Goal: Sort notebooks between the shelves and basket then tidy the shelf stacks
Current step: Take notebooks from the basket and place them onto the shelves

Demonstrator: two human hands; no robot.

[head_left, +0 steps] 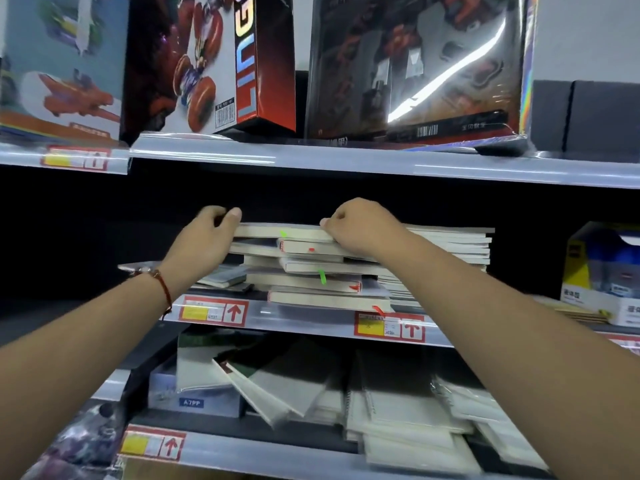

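Two bare arms reach up from the bottom corners of the picture toward the middle. The left hand (pixel 207 237) sits left of the middle, fingers curled and thumb pointing right. A thin red string bracelet (pixel 165 289) goes round its wrist. The right hand (pixel 360 226) sits just right of the middle, with its fingers curled under and the knuckles on top.

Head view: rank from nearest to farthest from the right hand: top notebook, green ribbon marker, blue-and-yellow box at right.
From the right hand:
1. Top notebook, gripped at its edge.
2. Green ribbon marker, lower in the stack.
3. Blue-and-yellow box, far right.
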